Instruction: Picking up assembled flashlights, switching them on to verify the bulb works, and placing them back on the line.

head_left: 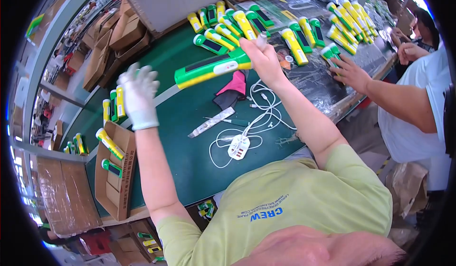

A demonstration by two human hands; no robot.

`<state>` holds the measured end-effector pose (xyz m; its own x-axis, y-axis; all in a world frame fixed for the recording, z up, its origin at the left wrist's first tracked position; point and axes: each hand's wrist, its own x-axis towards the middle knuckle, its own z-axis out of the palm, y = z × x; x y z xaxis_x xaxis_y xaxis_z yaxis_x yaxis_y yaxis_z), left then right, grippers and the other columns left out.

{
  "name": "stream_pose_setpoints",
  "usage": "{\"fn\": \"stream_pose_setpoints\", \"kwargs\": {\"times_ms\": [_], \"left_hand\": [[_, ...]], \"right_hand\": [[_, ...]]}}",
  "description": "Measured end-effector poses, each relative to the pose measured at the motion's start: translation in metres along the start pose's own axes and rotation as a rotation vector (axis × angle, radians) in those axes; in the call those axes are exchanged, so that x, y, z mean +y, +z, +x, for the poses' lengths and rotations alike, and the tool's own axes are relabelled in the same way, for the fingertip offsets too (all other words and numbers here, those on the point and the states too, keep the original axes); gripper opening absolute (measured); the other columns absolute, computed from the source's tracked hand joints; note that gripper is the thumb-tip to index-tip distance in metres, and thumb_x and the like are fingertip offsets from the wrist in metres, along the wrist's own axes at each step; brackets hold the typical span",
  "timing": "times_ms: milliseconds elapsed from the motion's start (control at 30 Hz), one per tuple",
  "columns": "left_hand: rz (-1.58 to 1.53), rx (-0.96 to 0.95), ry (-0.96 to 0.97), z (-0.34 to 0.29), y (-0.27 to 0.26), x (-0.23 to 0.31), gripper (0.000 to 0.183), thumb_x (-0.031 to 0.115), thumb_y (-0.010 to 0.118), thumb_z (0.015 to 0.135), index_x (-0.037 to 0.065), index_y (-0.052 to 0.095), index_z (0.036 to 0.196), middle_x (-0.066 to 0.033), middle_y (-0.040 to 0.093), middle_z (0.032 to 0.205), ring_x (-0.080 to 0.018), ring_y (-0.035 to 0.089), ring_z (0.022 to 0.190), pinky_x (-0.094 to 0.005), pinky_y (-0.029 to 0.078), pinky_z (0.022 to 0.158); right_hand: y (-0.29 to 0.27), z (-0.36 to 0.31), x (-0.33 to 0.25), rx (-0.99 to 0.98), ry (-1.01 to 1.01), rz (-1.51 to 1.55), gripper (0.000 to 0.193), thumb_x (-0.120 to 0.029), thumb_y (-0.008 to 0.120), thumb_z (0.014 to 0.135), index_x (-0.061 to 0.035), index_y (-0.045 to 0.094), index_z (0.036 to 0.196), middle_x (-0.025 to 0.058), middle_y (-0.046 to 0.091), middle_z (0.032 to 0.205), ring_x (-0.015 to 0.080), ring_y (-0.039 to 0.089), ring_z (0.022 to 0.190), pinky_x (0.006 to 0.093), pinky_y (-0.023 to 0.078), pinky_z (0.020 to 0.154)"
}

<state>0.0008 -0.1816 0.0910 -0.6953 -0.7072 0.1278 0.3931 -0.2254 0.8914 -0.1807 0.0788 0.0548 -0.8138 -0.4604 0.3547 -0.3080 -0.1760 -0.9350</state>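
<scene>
My right hand is closed round the head end of a green and yellow flashlight, held level above the bench. The flashlight has a dark panel along its top and a white switch on its side. A white cover shows on one fingertip of that hand. To the left, my left hand wears a white glove, its fingers up and apart with nothing in them. A few flashlights stand near it, behind an open cardboard box that has two more inside.
On the green bench lie a white power strip with tangled cables, a screwdriver and a pink and black cloth. Many flashlights cover the far side. At the right, a co-worker's hand holds a flashlight.
</scene>
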Motion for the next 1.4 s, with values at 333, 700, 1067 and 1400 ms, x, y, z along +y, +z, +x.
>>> {"fn": "stream_pose_setpoints", "kwargs": {"times_ms": [333, 700, 1067, 1400], "left_hand": [[1.424, -0.48, 1.115, -0.087, 0.093, 0.005, 0.06, 0.025, 0.084, 0.063, 0.007, 0.06, 0.115, -0.0111, 0.061, 0.109, -0.032, 0.059, 0.098, -0.04, 0.048, 0.086], [-0.392, -0.388, -0.24, -0.107, 0.106, -0.113, 0.058, 0.039, 0.072, 0.084, 0.008, 0.045, 0.125, -0.0061, 0.055, 0.114, -0.0215, 0.055, 0.108, -0.0383, 0.046, 0.096], [0.382, -0.347, -0.133, -0.085, 0.08, -0.103, 0.039, 0.017, 0.058, 0.094, -0.004, 0.052, 0.126, -0.0115, 0.057, 0.12, -0.0195, 0.054, 0.112, -0.0309, 0.04, 0.1], [0.133, -0.133, -0.521, 0.052, 0.051, -0.177, 0.067, 0.037, 0.059, 0.092, 0.003, 0.033, 0.144, -0.0194, 0.04, 0.145, -0.0319, 0.04, 0.134, -0.0411, 0.031, 0.109]], "right_hand": [[-0.001, -0.019, -0.016, -0.056, 0.183, -0.002, 0.042, -0.043, 0.065, 0.087, -0.0056, 0.058, 0.07, -0.0051, 0.046, 0.062, 0.0039, 0.042, 0.064, 0.0253, 0.034, 0.057], [-0.029, -0.088, -0.017, -0.332, 0.014, -0.241, 0.037, -0.026, 0.074, 0.082, 0.0027, 0.064, 0.103, 0.0094, 0.065, 0.092, 0.0145, 0.062, 0.085, 0.0288, 0.049, 0.075], [-0.133, -0.009, 0.02, -0.14, 0.133, -0.742, 0.037, -0.036, 0.071, 0.08, -0.0031, 0.069, 0.097, 0.0072, 0.067, 0.083, 0.0119, 0.063, 0.075, 0.0278, 0.049, 0.068], [-0.147, 0.003, 0.07, -0.076, 0.111, -1.364, 0.045, -0.035, 0.066, 0.08, -0.0145, 0.059, 0.119, 0.0106, 0.061, 0.107, 0.0321, 0.066, 0.088, 0.0441, 0.054, 0.074]]}}
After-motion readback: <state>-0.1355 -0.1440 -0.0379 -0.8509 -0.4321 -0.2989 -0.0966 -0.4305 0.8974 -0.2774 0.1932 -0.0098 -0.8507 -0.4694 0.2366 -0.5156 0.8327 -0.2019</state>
